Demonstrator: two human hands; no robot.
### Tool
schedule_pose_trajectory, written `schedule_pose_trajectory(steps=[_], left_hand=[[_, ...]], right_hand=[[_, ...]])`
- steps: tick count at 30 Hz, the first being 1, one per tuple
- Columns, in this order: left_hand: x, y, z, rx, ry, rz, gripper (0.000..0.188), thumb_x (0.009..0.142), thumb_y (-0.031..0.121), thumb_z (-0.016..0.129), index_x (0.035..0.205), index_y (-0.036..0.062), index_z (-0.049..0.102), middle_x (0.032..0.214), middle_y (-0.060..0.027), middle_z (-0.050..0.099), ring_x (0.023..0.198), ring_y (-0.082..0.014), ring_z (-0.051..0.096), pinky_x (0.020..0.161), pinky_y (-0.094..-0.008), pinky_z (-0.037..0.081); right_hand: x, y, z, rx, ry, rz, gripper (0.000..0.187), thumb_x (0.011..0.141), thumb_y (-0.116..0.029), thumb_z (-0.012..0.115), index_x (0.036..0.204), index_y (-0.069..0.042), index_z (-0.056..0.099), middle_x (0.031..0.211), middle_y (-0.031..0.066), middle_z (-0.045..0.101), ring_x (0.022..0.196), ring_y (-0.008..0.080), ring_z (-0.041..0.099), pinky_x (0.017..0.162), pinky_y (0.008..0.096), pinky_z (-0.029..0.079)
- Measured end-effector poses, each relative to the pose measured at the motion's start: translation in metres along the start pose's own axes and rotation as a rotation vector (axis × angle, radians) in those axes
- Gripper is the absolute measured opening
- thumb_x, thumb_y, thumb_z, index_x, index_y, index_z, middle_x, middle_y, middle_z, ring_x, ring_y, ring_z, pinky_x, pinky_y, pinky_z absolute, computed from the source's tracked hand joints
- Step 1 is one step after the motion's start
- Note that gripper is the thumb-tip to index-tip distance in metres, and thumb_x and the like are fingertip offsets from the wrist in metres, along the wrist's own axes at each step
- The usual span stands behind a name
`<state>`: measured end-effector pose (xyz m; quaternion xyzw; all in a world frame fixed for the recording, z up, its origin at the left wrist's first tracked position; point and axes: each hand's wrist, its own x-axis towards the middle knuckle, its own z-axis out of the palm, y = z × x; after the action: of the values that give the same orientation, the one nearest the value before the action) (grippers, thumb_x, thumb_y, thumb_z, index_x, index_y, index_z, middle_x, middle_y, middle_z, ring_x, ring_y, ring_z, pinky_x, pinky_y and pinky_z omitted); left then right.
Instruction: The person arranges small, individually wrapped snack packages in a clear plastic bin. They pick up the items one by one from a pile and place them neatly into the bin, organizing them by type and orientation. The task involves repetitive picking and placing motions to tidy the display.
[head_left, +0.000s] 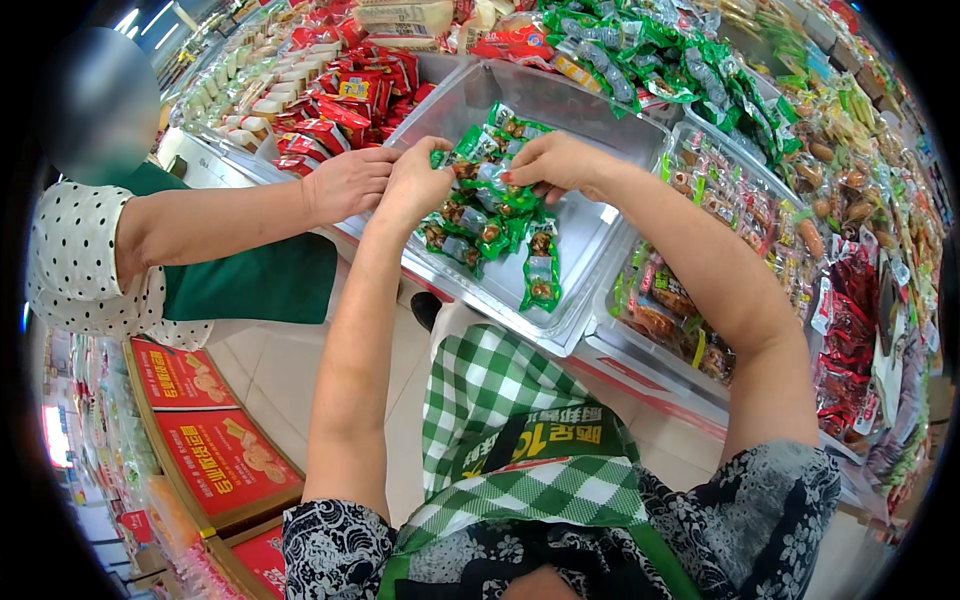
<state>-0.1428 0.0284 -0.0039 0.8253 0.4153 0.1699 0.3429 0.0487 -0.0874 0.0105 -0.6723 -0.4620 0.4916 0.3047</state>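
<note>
A clear plastic bin (pixel 580 235) holds a loose heap of small green snack packets (pixel 490 215) with round brown pieces inside. My left hand (pixel 415 185) is at the heap's left side, its fingers closed on the edge of a green packet. Across the heap, my right hand (pixel 565 165) pinches another green packet, its fingertips partly hidden. One packet (pixel 541 265) lies apart from the others, toward the bin's near side. A co-worker's hand (pixel 350 185) reaches in from the left, right beside my left hand.
Red packets (pixel 350 100) fill the section behind at left, and more green packets (pixel 690 80) are piled at the far right. A clear bin of brown snack packs (pixel 670 290) adjoins on the right. Red cartons (pixel 220 455) stand low at left. The co-worker's green apron (pixel 250 280) is close by.
</note>
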Motion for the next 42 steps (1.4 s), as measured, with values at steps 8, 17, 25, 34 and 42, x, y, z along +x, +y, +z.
schedule_pose_trajectory(steps=[8, 17, 25, 34, 42], left_hand=[[-0.005, -0.003, 0.006, 0.363, 0.036, 0.026, 0.038, 0.075, 0.007, 0.062, 0.113, 0.0011, 0.061, 0.11, -0.0271, 0.061, 0.102, -0.0422, 0.058, 0.092, -0.0424, 0.045], [-0.018, 0.007, 0.015, 0.693, 0.188, -0.022, 0.024, 0.075, 0.006, 0.064, 0.098, -0.0009, 0.061, 0.106, -0.0228, 0.061, 0.098, -0.0385, 0.062, 0.082, -0.0453, 0.051], [-0.02, 0.01, 0.017, 0.503, -0.13, 0.359, 0.032, 0.074, 0.005, 0.066, 0.106, 0.0055, 0.065, 0.108, -0.0203, 0.06, 0.1, -0.0355, 0.061, 0.085, -0.0416, 0.049], [-0.01, -0.007, 0.025, 0.466, -0.195, 0.355, 0.038, 0.074, 0.009, 0.071, 0.11, 0.0093, 0.064, 0.109, -0.0175, 0.061, 0.102, -0.035, 0.06, 0.087, -0.0416, 0.048], [-0.019, 0.058, 0.04, 0.663, -0.46, 0.578, 0.036, 0.072, 0.004, 0.067, 0.105, 0.0181, 0.068, 0.099, -0.0124, 0.063, 0.094, -0.0299, 0.063, 0.077, -0.041, 0.051]], right_hand=[[0.003, 0.01, 0.018, -0.042, -0.197, -0.08, 0.043, 0.085, -0.013, 0.068, 0.12, 0.008, 0.053, 0.106, 0.0157, 0.063, 0.083, 0.0162, 0.065, 0.073, 0.0258, 0.057], [-0.002, 0.002, 0.028, -0.323, -0.435, -0.166, 0.051, 0.09, -0.014, 0.059, 0.136, 0.004, 0.044, 0.131, 0.0171, 0.055, 0.115, 0.022, 0.054, 0.098, 0.0324, 0.042], [-0.007, 0.009, 0.028, -0.423, -0.407, -0.264, 0.043, 0.089, -0.021, 0.057, 0.127, -0.001, 0.054, 0.11, 0.0133, 0.062, 0.101, 0.0208, 0.057, 0.088, 0.034, 0.043], [0.006, 0.016, 0.023, -0.349, -0.191, -0.195, 0.03, 0.085, -0.018, 0.058, 0.111, -0.004, 0.066, 0.09, 0.011, 0.068, 0.08, 0.0186, 0.063, 0.072, 0.0336, 0.049], [0.011, 0.005, 0.01, -0.119, 0.635, -0.344, 0.031, 0.084, -0.007, 0.058, 0.114, -0.003, 0.061, 0.097, 0.0108, 0.067, 0.083, 0.0176, 0.065, 0.07, 0.0309, 0.053]])
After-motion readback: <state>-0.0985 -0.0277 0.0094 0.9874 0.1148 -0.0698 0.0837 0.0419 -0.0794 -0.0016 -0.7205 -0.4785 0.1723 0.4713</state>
